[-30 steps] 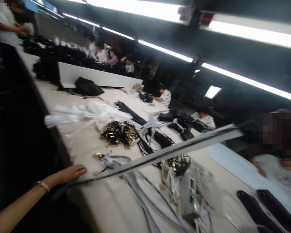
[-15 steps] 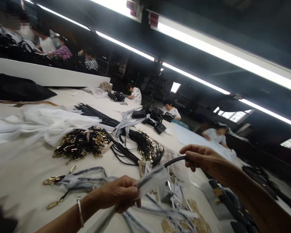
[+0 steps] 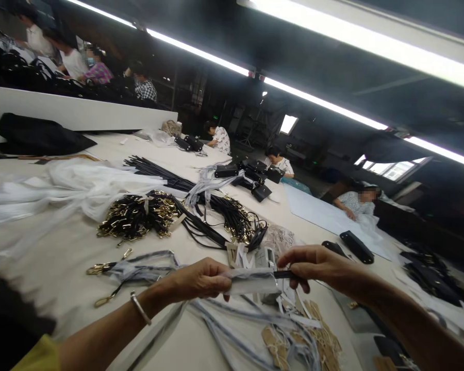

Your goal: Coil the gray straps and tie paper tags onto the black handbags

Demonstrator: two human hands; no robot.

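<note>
Between my hands a black strap (image 3: 282,275) runs level, most of it inside a thin whitish wrapping (image 3: 253,282). My left hand (image 3: 201,281) is closed around the wrapped part. The fingers of my right hand (image 3: 313,265) pinch the short bare black part where it leaves the wrapping. Below my left wrist another wrapped length (image 3: 158,330) trails toward the bottom edge. Beyond my left forearm lies a partly wrapped strap (image 3: 139,268) with gold clasps. Several grey-wrapped straps (image 3: 232,330) spread over the table beneath my hands.
Black straps with gold hooks (image 3: 139,216) lie bundled beside white wrapping sheets (image 3: 88,188). Brown tags with strings (image 3: 276,345) are at the front, near a marked plastic bag (image 3: 280,237). Black cases (image 3: 261,191) sit farther back. Several people work around the tables.
My right hand has come down and slightly closer to my left, so the strap, which sloped upward, is now level. Less bare black strap shows. The view has shifted a little.
</note>
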